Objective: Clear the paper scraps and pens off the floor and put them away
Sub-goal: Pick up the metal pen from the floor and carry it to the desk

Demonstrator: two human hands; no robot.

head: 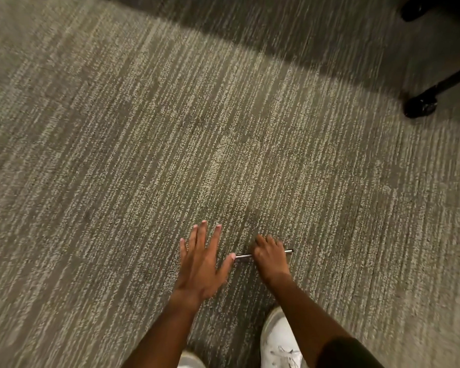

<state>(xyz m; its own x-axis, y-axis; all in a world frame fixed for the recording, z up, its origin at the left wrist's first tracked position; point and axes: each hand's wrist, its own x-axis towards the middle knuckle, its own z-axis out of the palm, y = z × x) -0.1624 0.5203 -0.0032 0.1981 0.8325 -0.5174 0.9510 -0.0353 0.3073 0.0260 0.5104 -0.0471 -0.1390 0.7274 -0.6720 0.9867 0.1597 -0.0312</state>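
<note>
A thin silver pen (243,256) lies crosswise low on the grey striped carpet, near my feet. My right hand (270,254) is curled over its middle, fingers closed around it, and both pen ends stick out on either side. My left hand (201,264) hovers flat just left of the pen, fingers spread, with the thumb tip close to the pen's left end. No paper scraps show in this view.
Black chair legs with casters (421,104) stand at the upper right, with a second caster (412,10) at the top right corner. My white shoes (278,341) are at the bottom edge. Carpet (144,128) fills the rest of the view.
</note>
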